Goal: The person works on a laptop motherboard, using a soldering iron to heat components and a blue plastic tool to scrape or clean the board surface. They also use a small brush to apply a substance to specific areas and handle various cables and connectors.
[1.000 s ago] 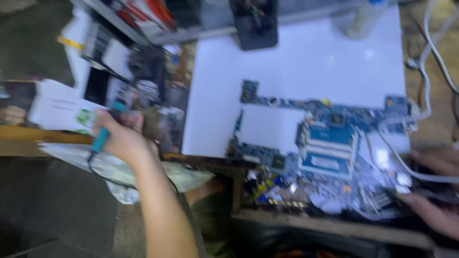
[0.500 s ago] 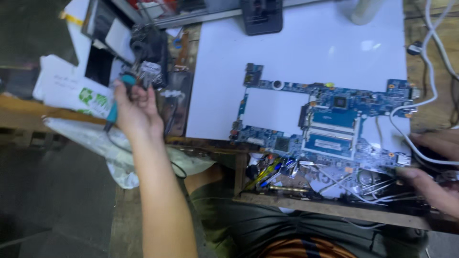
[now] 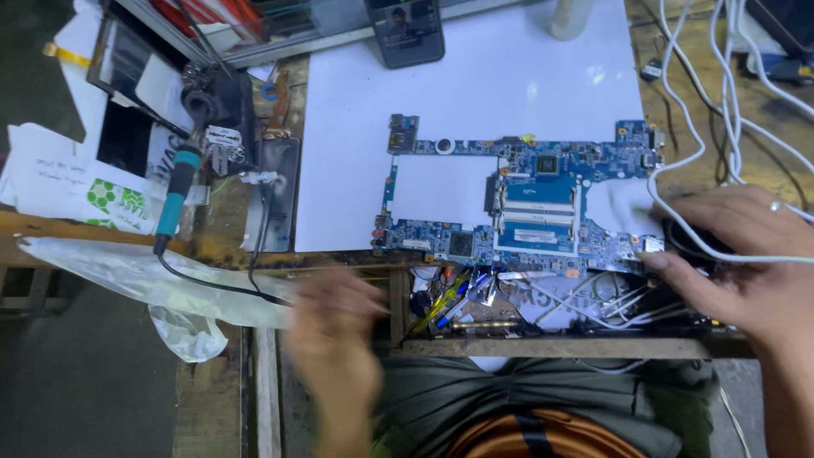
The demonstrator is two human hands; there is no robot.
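A blue laptop motherboard (image 3: 526, 212) lies on a white sheet (image 3: 475, 93) on the workbench. My right hand (image 3: 738, 263) rests at the board's right end, fingers spread, one fingertip touching its lower right corner; a white cable (image 3: 678, 170) runs across the hand. My left hand (image 3: 335, 335) is motion-blurred at the bench's front edge, left of the board, with nothing visible in it. A soldering iron with a teal handle (image 3: 175, 203) sits in its stand at the left, its black cord trailing toward my left hand.
A dark phone (image 3: 407, 30) lies at the sheet's top edge. Papers and a clear plastic bag (image 3: 127, 271) cover the left side. Loose wires and small tools (image 3: 475, 301) fill a tray below the board. More white cables (image 3: 729, 76) cross the right side.
My left hand let go of the teal soldering iron, which now stays in its stand, and moved down and right to the bench's front edge. My right hand stays at the board's right end.
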